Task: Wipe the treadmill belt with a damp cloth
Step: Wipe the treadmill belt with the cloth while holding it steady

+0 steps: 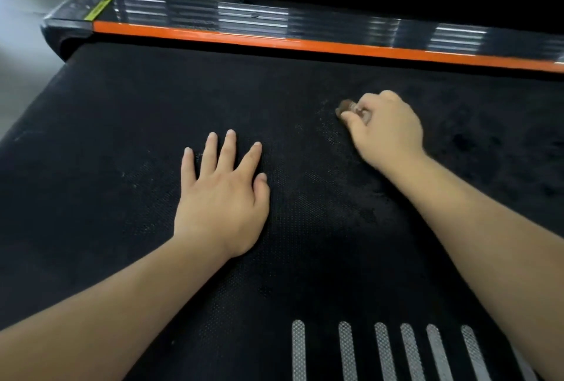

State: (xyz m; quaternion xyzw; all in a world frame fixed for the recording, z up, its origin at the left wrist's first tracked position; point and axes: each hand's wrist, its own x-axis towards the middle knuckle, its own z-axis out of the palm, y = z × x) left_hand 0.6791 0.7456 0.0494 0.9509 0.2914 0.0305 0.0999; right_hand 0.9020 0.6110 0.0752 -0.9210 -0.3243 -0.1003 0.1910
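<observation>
Left hand (222, 197) lies flat on treadmill belt (122, 136), fingers straight and spread, holding nothing. Right hand (387, 130) has fingers curled, pinching small brownish cloth wad (346, 106), which pokes out past its fingertips, down on belt. Orange-edged side rail (274, 40) lies beyond both hands' fingertips. White stripes (381, 350) lie back behind the wrists.

belt (106, 152) open leftward, orange rail (305, 44) bounding far edge
</observation>
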